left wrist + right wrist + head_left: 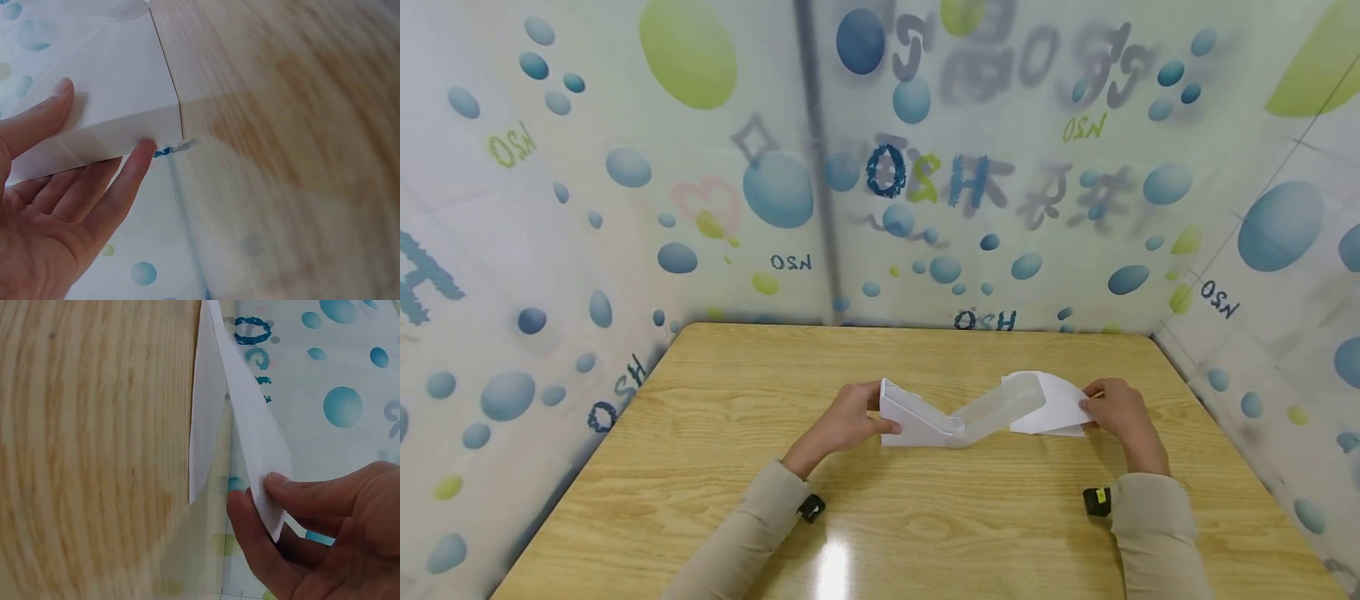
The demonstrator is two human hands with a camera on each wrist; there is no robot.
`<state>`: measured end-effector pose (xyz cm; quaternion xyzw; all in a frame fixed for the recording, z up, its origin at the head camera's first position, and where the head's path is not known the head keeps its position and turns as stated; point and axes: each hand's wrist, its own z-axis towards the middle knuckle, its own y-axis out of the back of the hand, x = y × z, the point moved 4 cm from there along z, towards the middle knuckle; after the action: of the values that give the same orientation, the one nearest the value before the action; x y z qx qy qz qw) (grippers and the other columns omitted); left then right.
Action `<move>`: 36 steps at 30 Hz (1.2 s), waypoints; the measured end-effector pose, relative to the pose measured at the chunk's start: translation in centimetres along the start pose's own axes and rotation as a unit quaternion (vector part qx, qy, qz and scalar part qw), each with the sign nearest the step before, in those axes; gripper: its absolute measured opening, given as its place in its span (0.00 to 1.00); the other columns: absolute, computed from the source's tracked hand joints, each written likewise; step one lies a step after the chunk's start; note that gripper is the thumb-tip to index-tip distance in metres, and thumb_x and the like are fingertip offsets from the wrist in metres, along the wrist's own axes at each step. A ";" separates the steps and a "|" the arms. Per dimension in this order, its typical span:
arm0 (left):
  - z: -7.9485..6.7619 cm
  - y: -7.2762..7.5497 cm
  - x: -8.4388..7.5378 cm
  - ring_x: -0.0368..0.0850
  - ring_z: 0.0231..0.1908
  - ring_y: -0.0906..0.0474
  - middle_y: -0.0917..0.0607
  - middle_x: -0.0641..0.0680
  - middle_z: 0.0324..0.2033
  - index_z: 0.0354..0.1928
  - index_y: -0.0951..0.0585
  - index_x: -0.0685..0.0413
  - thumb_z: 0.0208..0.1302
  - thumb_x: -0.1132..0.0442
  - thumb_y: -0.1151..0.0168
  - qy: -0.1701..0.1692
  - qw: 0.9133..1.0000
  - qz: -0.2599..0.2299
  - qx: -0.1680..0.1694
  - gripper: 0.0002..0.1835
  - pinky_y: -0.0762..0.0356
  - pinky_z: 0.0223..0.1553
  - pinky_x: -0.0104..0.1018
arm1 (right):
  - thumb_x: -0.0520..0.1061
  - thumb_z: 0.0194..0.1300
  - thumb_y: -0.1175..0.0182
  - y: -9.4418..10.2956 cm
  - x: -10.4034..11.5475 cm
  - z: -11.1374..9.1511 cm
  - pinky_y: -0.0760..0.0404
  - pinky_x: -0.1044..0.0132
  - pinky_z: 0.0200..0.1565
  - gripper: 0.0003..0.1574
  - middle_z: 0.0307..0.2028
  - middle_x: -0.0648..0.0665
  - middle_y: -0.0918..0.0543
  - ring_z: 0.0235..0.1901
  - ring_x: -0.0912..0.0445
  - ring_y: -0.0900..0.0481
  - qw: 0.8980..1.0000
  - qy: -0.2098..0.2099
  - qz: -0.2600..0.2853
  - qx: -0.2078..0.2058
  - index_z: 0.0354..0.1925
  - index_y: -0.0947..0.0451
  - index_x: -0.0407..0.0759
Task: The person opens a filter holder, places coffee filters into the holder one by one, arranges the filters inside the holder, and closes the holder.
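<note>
A white folded-paper piece with a box-like left end (917,427) lies across the table, joined in view to a translucent middle part (1000,407) that slants up to the right. At its right side is a white paper flap (1062,402). My left hand (844,417) grips the box-like end, thumb on the near side and fingers on the far side. In the left wrist view its white wall (119,81) sits between thumb and fingers. My right hand (1122,412) pinches the raised flap's edge between thumb and fingers; a lower white layer (206,419) hangs below that flap in the right wrist view.
The wood-grain table (925,525) reaches back to a wall (1037,217) printed with blue and green dots and lettering, with similar walls at left and right. Small black devices sit at the left cuff (811,507) and right cuff (1097,502).
</note>
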<state>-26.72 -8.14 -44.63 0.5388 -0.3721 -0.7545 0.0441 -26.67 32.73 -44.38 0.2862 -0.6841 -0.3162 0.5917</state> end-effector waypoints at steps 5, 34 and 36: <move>0.0 0.0 -0.1 0.53 0.50 0.12 0.11 0.56 0.49 0.55 0.17 0.56 0.61 0.67 0.25 0.001 1.000 -0.001 -0.002 0.19 0.13 0.52 0.47 | 0.37 0.71 0.43 0.2 -0.2 0.1 0.20 0.65 0.30 0.21 0.46 0.21 0.18 0.32 0.47 0.17 1.000 -0.001 -0.017 -0.006 0.52 0.23 0.18; 0.0 -0.1 0.1 0.54 0.52 0.12 0.11 0.57 0.51 0.56 0.18 0.56 0.62 0.67 0.26 0.003 1.000 -0.002 0.001 0.20 0.13 0.53 0.45 | 0.35 0.71 0.43 0.4 -0.2 0.0 0.20 0.68 0.33 0.22 0.49 0.19 0.20 0.28 0.55 0.12 1.000 0.005 0.011 0.023 0.55 0.27 0.18; 0.1 -0.1 0.1 0.54 0.51 0.12 0.11 0.56 0.51 0.56 0.18 0.56 0.62 0.67 0.25 0.003 1.000 0.000 0.002 0.20 0.13 0.52 0.44 | 0.36 0.72 0.44 0.5 -0.2 -0.1 0.19 0.68 0.33 0.22 0.49 0.19 0.21 0.28 0.55 0.12 1.000 0.003 0.015 0.021 0.56 0.28 0.17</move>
<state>-26.78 -8.12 -44.72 0.5409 -0.3730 -0.7525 0.0442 -26.57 33.25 -44.10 0.2893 -0.6931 -0.2921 0.5921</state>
